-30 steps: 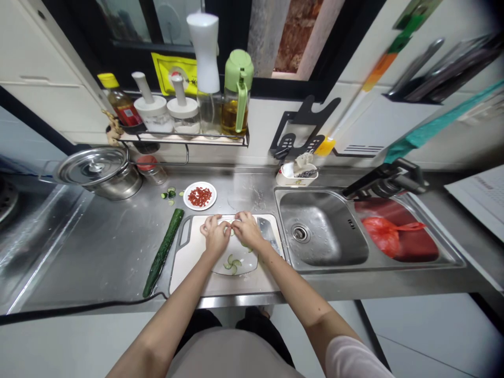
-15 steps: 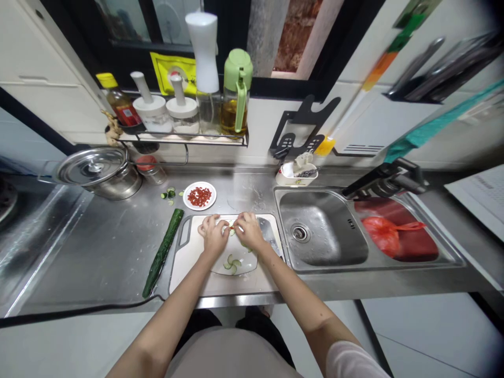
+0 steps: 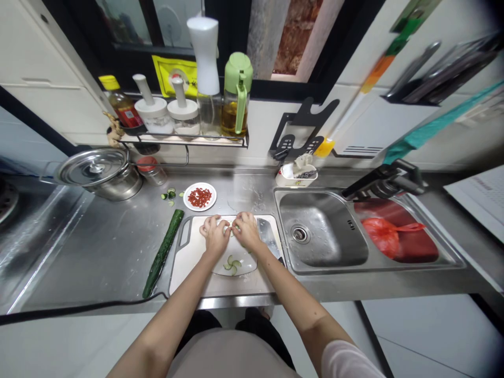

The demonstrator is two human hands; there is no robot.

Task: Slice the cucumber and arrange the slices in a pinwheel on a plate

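A clear plate (image 3: 242, 268) lies on the white cutting board (image 3: 185, 270), with a pinwheel of pale green cucumber slices (image 3: 232, 264) at its near side. Over the plate's far side, my left hand (image 3: 216, 235) and my right hand (image 3: 246, 231) almost meet. The fingertips of both are pinched together above more pale slices, which they mostly cover. Whatever small piece they hold is hidden. A knife (image 3: 270, 236) rests on the board's right part, its blade partly behind my right arm.
Left of the board lies a long cucumber (image 3: 162, 257). Behind it are cucumber scraps (image 3: 169, 195) and a white dish of red goji berries (image 3: 200, 197). A lidded steel pot (image 3: 98, 173) stands at the back left. To the right is a double sink (image 3: 323, 231).
My right hand's fingertips have shifted slightly left, closer to my left hand's. A small red piece seen between the fingers is now hidden.
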